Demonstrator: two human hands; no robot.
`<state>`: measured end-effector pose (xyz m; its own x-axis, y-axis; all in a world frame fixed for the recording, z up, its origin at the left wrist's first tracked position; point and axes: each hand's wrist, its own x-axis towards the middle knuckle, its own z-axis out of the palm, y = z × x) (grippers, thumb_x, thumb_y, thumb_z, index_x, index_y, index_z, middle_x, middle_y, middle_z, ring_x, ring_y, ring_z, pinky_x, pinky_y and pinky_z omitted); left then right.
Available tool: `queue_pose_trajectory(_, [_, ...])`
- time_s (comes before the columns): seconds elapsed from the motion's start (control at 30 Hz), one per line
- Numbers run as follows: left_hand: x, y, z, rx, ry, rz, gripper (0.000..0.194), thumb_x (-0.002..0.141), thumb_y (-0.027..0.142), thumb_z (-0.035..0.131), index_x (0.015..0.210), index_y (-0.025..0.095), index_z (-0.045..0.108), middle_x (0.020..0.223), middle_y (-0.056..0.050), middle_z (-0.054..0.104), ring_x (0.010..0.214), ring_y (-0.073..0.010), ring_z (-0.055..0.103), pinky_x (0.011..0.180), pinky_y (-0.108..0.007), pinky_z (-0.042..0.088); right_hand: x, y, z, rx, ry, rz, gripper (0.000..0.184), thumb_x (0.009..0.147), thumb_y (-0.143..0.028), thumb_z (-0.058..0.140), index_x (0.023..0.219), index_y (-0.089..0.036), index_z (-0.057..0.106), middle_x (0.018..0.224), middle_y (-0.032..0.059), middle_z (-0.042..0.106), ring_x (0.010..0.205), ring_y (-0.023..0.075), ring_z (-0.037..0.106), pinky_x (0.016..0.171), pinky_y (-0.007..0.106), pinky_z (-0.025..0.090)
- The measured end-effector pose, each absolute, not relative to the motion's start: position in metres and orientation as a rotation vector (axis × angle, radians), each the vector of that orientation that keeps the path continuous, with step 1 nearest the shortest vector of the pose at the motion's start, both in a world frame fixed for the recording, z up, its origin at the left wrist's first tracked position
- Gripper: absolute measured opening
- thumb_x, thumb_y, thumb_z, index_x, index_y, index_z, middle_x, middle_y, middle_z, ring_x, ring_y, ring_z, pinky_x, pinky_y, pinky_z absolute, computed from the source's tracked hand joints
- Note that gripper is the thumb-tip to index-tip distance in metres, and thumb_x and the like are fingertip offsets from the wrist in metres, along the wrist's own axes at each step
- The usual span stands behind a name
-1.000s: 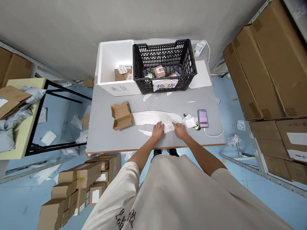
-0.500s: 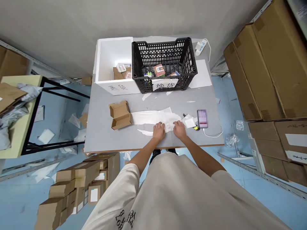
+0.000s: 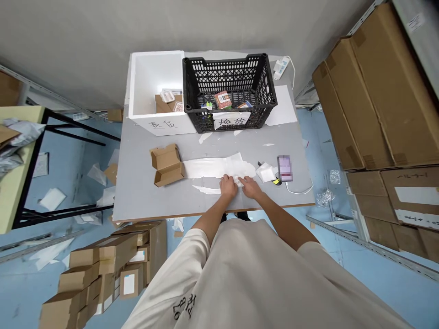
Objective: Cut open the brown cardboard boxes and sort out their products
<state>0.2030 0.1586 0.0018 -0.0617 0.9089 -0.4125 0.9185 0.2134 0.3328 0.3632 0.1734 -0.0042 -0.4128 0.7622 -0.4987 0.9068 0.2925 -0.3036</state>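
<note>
At the front of the table, my left hand (image 3: 228,186) and my right hand (image 3: 250,187) are close together. Between them is a small white packet (image 3: 238,181), mostly covered by my fingers, its kind unclear. My left fingers curl over its left side, and my right thumb and index finger pinch its right side. Under and behind it lies a long white surface patch or sheet (image 3: 206,167). An open brown cardboard box (image 3: 167,165) stands to the left. Right of my hands are a folded white piece (image 3: 266,172) with a yellow-and-black tool (image 3: 276,181) partly under it.
A phone (image 3: 285,168) with a white cable lies at right. Along the back stand a white foam box (image 3: 157,87) and a black plastic crate (image 3: 229,109) holding small packs, plus a power strip (image 3: 281,67). Cartons (image 3: 356,105) are stacked right and below left.
My right hand has moved left toward my left hand and now covers more of the white packet. The whole view has shifted slightly.
</note>
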Motion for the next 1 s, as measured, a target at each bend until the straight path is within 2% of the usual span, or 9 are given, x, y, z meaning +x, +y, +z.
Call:
queue_pose_trajectory(0.13, [0.187, 0.154, 0.004, 1.632, 1.994, 0.049, 0.018, 0.093, 0.027, 0.051, 0.1, 0.02, 0.066, 0.12, -0.013, 0.055, 0.116, -0.0293, 0.054, 0.097, -0.042, 0.045, 0.361, 0.174, -0.003, 1.523, 2.288, -0.807, 0.063, 0.095, -0.022, 0.049, 0.156, -0.022, 0.038, 0.147, 0.0161, 0.047, 0.129, 0.0313, 0.047, 0.1, 0.038, 0.042])
queue_pose_trajectory(0.33, [0.142, 0.14, 0.002, 1.419, 2.149, 0.092, 0.018, 0.091, 0.028, 0.052, 0.099, 0.022, 0.067, 0.117, -0.012, 0.062, 0.113, -0.0289, 0.058, 0.096, -0.042, 0.046, 0.351, 0.178, 0.005, 1.556, 2.269, -0.769, 0.057, 0.097, -0.024, 0.044, 0.154, -0.017, 0.038, 0.141, 0.018, 0.051, 0.118, 0.032, 0.053, 0.094, 0.04, 0.044])
queue_pose_trajectory(0.57, [0.11, 0.134, -0.006, 1.156, 2.252, 0.051, 0.016, 0.089, 0.026, 0.052, 0.096, 0.023, 0.066, 0.117, -0.012, 0.065, 0.116, -0.0319, 0.058, 0.095, -0.047, 0.045, 0.33, 0.176, 0.003, 1.611, 2.322, -0.689, 0.052, 0.097, -0.031, 0.047, 0.147, -0.017, 0.044, 0.146, 0.0165, 0.046, 0.127, 0.0331, 0.044, 0.103, 0.043, 0.038])
queue_pose_trajectory(0.7, [0.106, 0.131, 0.007, 1.416, 2.231, 0.064, 0.029, 0.088, 0.017, 0.049, 0.113, 0.022, 0.061, 0.124, -0.014, 0.061, 0.12, -0.0314, 0.055, 0.1, -0.048, 0.043, 0.323, 0.173, 0.001, 1.61, 2.399, -0.682, 0.052, 0.097, -0.034, 0.047, 0.146, -0.018, 0.046, 0.148, 0.0156, 0.046, 0.127, 0.0325, 0.044, 0.106, 0.043, 0.036])
queue_pose_trajectory(0.87, [0.112, 0.138, 0.021, 2.112, 1.525, 0.081, 0.046, 0.089, 0.011, 0.043, 0.132, 0.024, 0.053, 0.147, -0.01, 0.049, 0.141, -0.0257, 0.039, 0.117, -0.043, 0.029, 0.318, 0.175, -0.002, 1.598, 2.43, -0.67, 0.057, 0.096, -0.031, 0.049, 0.151, -0.017, 0.042, 0.156, 0.0147, 0.041, 0.136, 0.0327, 0.038, 0.111, 0.044, 0.031])
queue_pose_trajectory(0.93, [0.115, 0.145, 0.017, 2.112, 1.555, 0.05, 0.051, 0.09, 0.013, 0.044, 0.14, 0.024, 0.047, 0.156, -0.011, 0.042, 0.148, -0.0266, 0.03, 0.122, -0.046, 0.021, 0.318, 0.176, -0.004, 1.596, 2.379, -0.685, 0.061, 0.095, -0.032, 0.05, 0.153, -0.018, 0.038, 0.159, 0.0145, 0.038, 0.139, 0.0332, 0.036, 0.112, 0.045, 0.031])
queue_pose_trajectory(1.0, [0.115, 0.151, 0.009, 1.998, 1.706, -0.015, 0.051, 0.093, 0.018, 0.044, 0.144, 0.02, 0.043, 0.158, -0.014, 0.039, 0.15, -0.0297, 0.028, 0.123, -0.05, 0.019, 0.318, 0.178, -0.007, 1.592, 2.338, -0.713, 0.063, 0.095, -0.034, 0.05, 0.154, -0.018, 0.037, 0.16, 0.0148, 0.036, 0.14, 0.0331, 0.036, 0.112, 0.045, 0.032])
